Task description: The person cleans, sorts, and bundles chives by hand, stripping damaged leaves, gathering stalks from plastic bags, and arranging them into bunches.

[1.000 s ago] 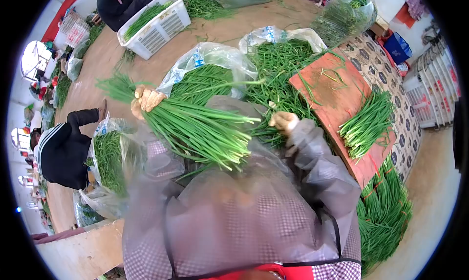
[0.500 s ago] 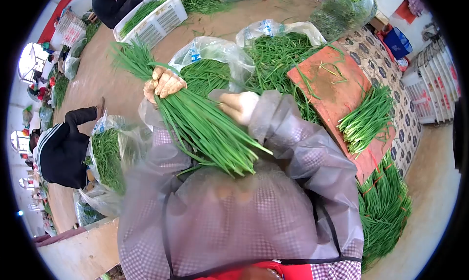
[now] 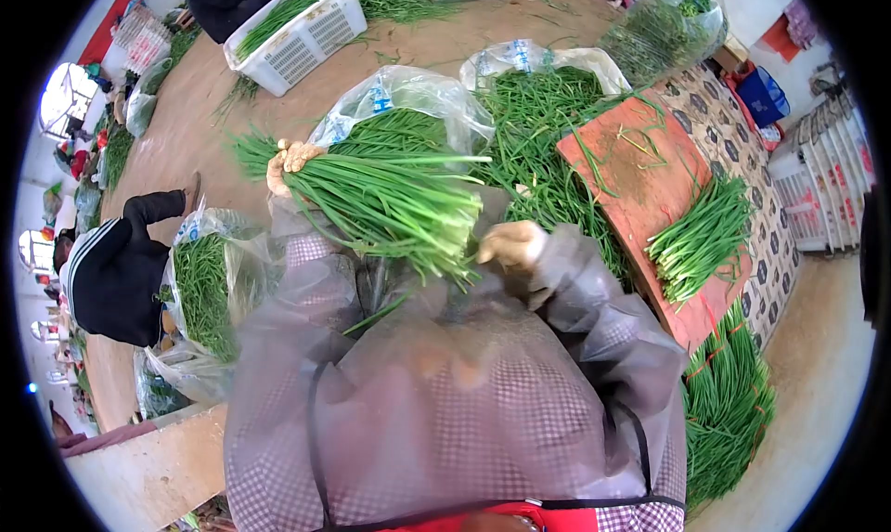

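Observation:
My left hand is closed round a bunch of long green stalks, whose pale cut ends fan out to the right over my lap. Near those ends is my right hand, its fingers bent and pressed together; whether they pinch anything is too small to tell. Behind the bunch, an open plastic bag holds more stalks. Loose stalks fill a second bag beside it. On the reddish board to the right lies a separate bunch.
Tied green bundles are stacked below the board at the right. A co-worker in dark clothes bends by another filled bag at the left. A white crate stands at the back, beside another person.
My right hand has moved from above the middle of the bunch to the right, beside the cut ends. My left hand has shifted slightly left, and the bunch lies more level.

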Tool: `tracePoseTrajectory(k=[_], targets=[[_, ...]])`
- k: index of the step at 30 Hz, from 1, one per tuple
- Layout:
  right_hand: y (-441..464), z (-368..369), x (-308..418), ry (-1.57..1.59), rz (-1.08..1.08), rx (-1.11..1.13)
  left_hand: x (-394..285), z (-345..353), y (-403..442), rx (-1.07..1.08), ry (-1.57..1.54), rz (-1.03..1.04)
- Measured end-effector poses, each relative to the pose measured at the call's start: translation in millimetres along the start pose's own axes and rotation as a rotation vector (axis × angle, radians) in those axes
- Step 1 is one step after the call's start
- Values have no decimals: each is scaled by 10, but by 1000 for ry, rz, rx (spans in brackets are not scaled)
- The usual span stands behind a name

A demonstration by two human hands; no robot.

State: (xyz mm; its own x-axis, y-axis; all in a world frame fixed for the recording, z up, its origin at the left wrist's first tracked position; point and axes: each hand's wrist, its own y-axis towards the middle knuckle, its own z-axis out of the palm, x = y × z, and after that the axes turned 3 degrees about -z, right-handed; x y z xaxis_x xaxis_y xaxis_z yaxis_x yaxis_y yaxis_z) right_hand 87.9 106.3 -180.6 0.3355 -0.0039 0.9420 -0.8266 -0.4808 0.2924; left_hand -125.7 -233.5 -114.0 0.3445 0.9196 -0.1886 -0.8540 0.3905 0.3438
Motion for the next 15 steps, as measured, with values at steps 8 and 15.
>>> tracePoseTrajectory(k=[8,15], targets=[[446,25,881,198,460,-379,-46,-146,-77,-13,90,89],[647,249,671,-192,306,-459,-57,-79,-67,-90,109,4]])
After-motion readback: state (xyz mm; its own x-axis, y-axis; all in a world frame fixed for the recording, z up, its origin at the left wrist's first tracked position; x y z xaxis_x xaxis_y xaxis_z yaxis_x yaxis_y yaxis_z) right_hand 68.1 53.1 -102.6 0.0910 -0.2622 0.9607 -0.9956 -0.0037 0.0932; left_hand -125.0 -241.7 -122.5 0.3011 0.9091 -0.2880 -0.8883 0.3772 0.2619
